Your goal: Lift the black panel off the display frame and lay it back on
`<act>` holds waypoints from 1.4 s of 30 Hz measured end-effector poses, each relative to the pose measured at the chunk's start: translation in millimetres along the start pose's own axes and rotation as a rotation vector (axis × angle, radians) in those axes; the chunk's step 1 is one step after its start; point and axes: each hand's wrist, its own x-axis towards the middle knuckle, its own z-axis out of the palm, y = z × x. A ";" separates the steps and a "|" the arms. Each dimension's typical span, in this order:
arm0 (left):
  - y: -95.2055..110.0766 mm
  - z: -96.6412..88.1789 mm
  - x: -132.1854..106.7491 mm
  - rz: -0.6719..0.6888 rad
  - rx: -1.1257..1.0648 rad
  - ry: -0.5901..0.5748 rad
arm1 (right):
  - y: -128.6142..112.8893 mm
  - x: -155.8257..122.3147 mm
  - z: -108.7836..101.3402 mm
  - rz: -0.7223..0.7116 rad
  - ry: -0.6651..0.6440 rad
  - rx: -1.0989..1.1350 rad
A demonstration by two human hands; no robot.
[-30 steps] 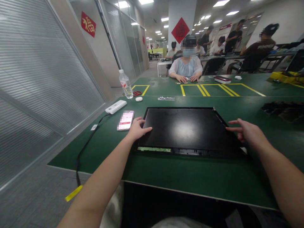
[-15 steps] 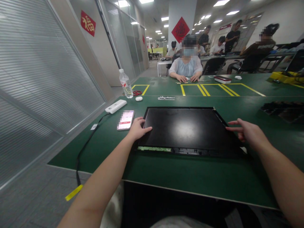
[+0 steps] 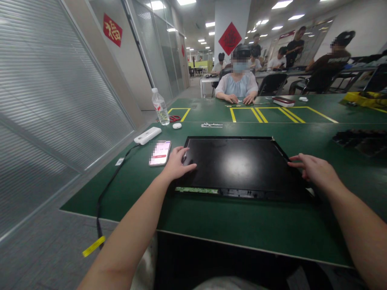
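Note:
A black display panel (image 3: pixel 236 161) lies flat on the green table, its glossy face up with a bright reflection in the middle. Along its near edge runs a green circuit board strip (image 3: pixel 197 190). My left hand (image 3: pixel 177 164) is at the panel's left edge, thumb and fingers spread apart, the fingertips over the border. At the right edge my right hand (image 3: pixel 316 169) touches the frame with its outstretched index finger, the other fingers partly curled. Neither hand is wrapped round the panel.
Left of the panel are a phone (image 3: pixel 160 153), a white power bank (image 3: pixel 148 135) with a black cable, a white earbud case (image 3: pixel 177 126) and a water bottle (image 3: pixel 160 106). Small grey parts (image 3: pixel 211 125) lie behind it. Dark pieces (image 3: pixel 361 141) sit at right. A person (image 3: pixel 237 84) sits opposite.
My left hand has shifted slightly right and forward, its fingers and thumb reaching further over the panel. My right hand has barely moved, and the panel stays in place.

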 end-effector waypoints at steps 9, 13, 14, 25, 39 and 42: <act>19.9 -8.1 -9.5 0.216 -0.010 -0.204 | -12.3 -6.4 -1.5 0.096 -0.011 0.009; 15.1 -13.7 -7.8 0.211 -0.009 -0.213 | -16.7 -10.4 -2.6 0.099 -0.011 0.000; 14.3 -15.7 -7.6 0.224 -0.017 -0.236 | -17.7 -11.3 -2.9 0.099 -0.011 0.001; 25.4 -15.4 -11.6 0.378 -0.155 -0.400 | -16.4 -9.3 -2.1 0.069 -0.003 -0.014; 31.8 -16.4 -10.4 0.426 -0.135 -0.474 | -14.5 -7.8 -2.6 0.079 -0.017 -0.021; 33.4 -16.8 -11.3 0.428 -0.148 -0.476 | -14.5 -7.5 -2.4 0.072 -0.011 -0.009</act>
